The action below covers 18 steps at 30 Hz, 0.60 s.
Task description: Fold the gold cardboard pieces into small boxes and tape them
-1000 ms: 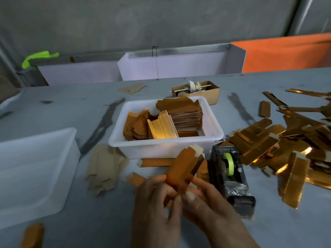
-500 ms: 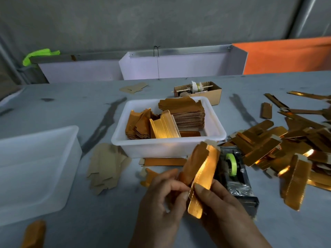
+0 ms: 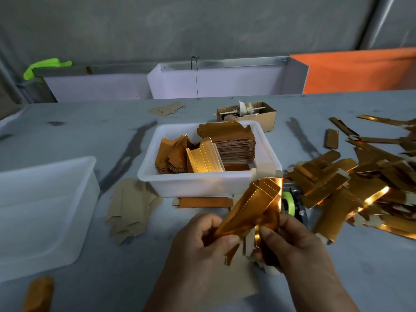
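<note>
Nearest the camera, two hands work one creased gold cardboard piece point(image 3: 252, 210) above the grey table point(image 3: 90, 278): the left hand point(image 3: 202, 244) pinches its lower left edge between thumb and curled fingers, and the right hand point(image 3: 290, 239) curls round its lower right end, which it largely hides. Behind the piece, one black tape dispenser with a green roll point(image 3: 290, 203) is mostly covered. Two white plastic tubs: one point(image 3: 45, 199) at left, cut off by the frame; one point(image 3: 202, 183) at centre holding stacked gold blanks too many to count. A heap of folded gold boxes point(image 3: 349, 183) lies right. Farthest, one small brown cardboard box point(image 3: 267, 118).
</note>
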Available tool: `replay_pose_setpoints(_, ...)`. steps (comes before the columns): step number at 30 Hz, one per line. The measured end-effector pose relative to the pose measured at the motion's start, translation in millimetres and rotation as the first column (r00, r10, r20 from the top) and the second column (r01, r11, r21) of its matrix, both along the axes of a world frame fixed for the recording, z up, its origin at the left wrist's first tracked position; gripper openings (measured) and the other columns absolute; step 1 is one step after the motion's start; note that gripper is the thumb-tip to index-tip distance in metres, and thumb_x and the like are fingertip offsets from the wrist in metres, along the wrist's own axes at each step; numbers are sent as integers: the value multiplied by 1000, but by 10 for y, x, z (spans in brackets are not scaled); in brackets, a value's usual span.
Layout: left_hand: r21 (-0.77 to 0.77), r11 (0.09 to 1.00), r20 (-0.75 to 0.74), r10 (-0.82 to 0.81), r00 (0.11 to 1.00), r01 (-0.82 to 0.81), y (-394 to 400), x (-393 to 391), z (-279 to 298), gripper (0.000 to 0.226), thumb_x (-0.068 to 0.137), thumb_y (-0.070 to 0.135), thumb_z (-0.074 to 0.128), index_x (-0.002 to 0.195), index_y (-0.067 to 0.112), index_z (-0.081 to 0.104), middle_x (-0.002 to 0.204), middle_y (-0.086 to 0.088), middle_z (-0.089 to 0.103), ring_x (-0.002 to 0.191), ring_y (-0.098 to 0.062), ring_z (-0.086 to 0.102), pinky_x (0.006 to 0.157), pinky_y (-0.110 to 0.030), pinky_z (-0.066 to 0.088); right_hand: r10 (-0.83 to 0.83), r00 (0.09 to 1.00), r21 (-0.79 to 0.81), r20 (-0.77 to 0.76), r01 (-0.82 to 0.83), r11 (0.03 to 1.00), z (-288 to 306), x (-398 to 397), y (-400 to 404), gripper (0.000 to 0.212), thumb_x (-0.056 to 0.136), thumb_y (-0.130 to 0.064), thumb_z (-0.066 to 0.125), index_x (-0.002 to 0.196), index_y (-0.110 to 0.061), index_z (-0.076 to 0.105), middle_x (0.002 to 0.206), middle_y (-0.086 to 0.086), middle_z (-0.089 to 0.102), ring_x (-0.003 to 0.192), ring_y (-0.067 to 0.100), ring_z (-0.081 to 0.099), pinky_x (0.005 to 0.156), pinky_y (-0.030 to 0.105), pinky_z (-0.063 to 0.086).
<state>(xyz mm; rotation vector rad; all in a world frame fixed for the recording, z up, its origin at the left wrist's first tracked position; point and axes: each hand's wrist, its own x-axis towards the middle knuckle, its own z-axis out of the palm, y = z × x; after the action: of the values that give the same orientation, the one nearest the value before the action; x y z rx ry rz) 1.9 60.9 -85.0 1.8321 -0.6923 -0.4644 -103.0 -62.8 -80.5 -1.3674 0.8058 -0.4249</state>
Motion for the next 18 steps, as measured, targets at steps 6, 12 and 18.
replay_pose_setpoints(6, -123, 991, -297, -81, 952, 46, 94, 113, 43, 28, 61, 45, 74, 76, 22, 69, 70, -6, 64, 68, -21, 57, 68, -37, 45, 34, 999, -12, -16, -34, 999, 156, 10, -53, 19, 86, -9, 59, 76, -23, 65, 65, 2, 66, 57, 11, 65, 41, 16, 45)
replay_pose_setpoints(12, -27, 971, -66, 235, 970, -237, 305, 397, -5, 15, 71, 32, 79, 81, 24, 69, 65, -2, 64, 61, -8, 58, 53, -19, 44, -40, 999, 225, 23, 34, 974, 267, -187, -361, 17, 86, -7, 55, 100, -10, 65, 98, 17, 62, 88, 32, 62, 66, 37, 50)
replay_pose_setpoints(18, 238, 886, 564, 209, 799, -399, -54, 212, -80, 42, 95, 34, 51, 136, 27, 46, 145, 3, 35, 132, -6, 29, 102, -9, 28, 45, 994, 286, 101, -73, 955, 283, -262, -258, 37, 62, -17, 62, 98, -10, 66, 104, 22, 63, 93, 39, 62, 89, 59, 46)
